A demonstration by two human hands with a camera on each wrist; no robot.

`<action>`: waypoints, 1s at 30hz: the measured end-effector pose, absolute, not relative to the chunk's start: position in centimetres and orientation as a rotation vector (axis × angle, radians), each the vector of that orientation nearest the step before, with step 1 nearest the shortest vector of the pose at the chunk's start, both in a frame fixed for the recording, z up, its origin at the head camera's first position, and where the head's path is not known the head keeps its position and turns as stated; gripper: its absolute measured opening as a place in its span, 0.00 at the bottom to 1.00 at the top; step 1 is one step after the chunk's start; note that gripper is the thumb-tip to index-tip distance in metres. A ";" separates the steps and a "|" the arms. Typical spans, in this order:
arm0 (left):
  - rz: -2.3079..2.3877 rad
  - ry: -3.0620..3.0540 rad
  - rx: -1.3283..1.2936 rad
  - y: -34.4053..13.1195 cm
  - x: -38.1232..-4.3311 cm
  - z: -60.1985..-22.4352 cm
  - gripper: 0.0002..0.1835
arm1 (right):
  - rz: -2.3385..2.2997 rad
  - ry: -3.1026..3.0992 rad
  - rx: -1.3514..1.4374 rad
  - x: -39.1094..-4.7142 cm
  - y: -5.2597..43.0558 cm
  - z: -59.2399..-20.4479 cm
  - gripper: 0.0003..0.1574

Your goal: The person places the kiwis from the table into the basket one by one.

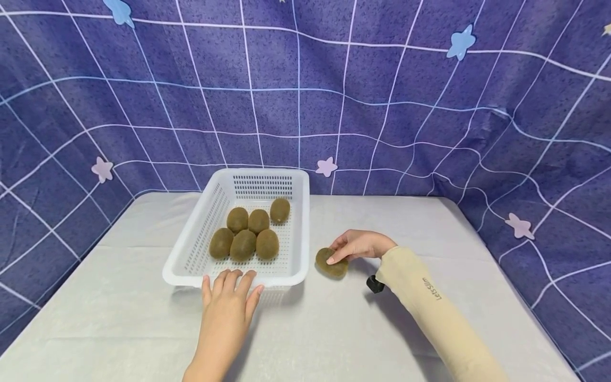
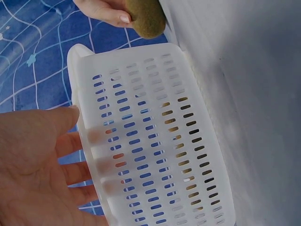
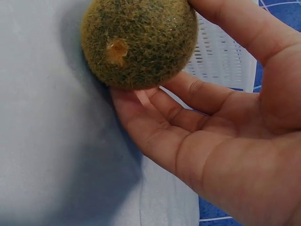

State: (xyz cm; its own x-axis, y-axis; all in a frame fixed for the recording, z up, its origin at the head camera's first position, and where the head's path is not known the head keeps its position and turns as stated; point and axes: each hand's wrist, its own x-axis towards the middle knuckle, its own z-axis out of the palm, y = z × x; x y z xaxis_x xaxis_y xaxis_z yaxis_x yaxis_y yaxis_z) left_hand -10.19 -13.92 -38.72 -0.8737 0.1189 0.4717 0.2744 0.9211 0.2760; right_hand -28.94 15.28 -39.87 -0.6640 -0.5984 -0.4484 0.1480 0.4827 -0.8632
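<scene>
Brown, fuzzy kiwifruit (image 1: 243, 245) lie grouped in a white perforated plastic basket (image 1: 300, 233), several of them. My left hand (image 1: 226, 307) holds the basket's near rim; in the left wrist view its fingers (image 2: 77, 172) reach over to the inside, showing faintly through the wall, with the thumb tip at the rim. Right of the basket, my right hand (image 1: 360, 245) grips another kiwifruit (image 1: 332, 263) between thumb and fingers, low over the table. The right wrist view shows this kiwifruit (image 3: 141, 42) close up, its pale end mark facing the camera.
A white cloth covers the table (image 1: 382, 339). Behind and along the sides hangs a purple-blue curtain (image 1: 382, 106) with pale lines and stars. A small black object (image 1: 375, 284) sits under the right wrist by the beige sleeve (image 1: 429, 302).
</scene>
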 end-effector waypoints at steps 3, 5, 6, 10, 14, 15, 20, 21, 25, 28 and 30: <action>-0.467 -2.615 -0.287 -13.9 -10.3 -38.7 0.18 | -1.249 1.967 -0.370 -29.0 15.3 -39.8 0.21; -0.465 -2.610 -0.288 -13.9 -10.3 -38.7 0.18 | -1.255 1.977 -0.362 -29.1 15.4 -39.7 0.21; -0.463 -2.608 -0.287 -13.9 -10.3 -38.8 0.18 | -1.258 1.980 -0.355 -29.2 15.4 -39.6 0.21; -0.464 -2.606 -0.282 -14.0 -10.3 -38.9 0.17 | -1.275 1.991 -0.348 -29.4 15.6 -39.3 0.21; -0.467 -2.612 -0.283 -14.0 -10.2 -38.9 0.18 | -1.288 2.018 -0.341 -29.6 15.8 -38.6 0.23; -0.466 -2.613 -0.284 -14.0 -10.2 -38.8 0.18 | -1.288 2.031 -0.340 -29.7 15.9 -38.4 0.23; -0.460 -2.618 -0.283 -14.0 -10.2 -38.8 0.18 | -1.314 2.055 -0.312 -30.2 16.2 -37.4 0.23; -0.456 -2.615 -0.282 -14.0 -10.3 -38.8 0.18 | -1.323 2.057 -0.318 -30.3 16.2 -37.2 0.23; -0.449 -2.595 -0.290 -14.0 -10.3 -38.8 0.18 | -1.384 2.060 -0.306 -30.8 16.3 -36.3 0.23; -0.442 -2.581 -0.293 -14.0 -10.3 -38.9 0.18 | -1.422 2.066 -0.288 -31.1 16.3 -35.7 0.23; -0.441 -2.579 -0.291 -13.9 -10.3 -38.9 0.18 | -1.445 2.076 -0.273 -31.2 16.4 -35.2 0.21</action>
State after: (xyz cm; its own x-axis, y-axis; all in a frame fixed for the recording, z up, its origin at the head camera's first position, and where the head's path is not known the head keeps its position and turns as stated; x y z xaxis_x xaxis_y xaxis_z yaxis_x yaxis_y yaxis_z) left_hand -10.34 -13.95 -38.93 -0.8504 0.1213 0.5119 0.2845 0.9245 0.2535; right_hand -31.24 16.39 -35.21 -0.8054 -0.4796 -0.3482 0.1600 0.3897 -0.9069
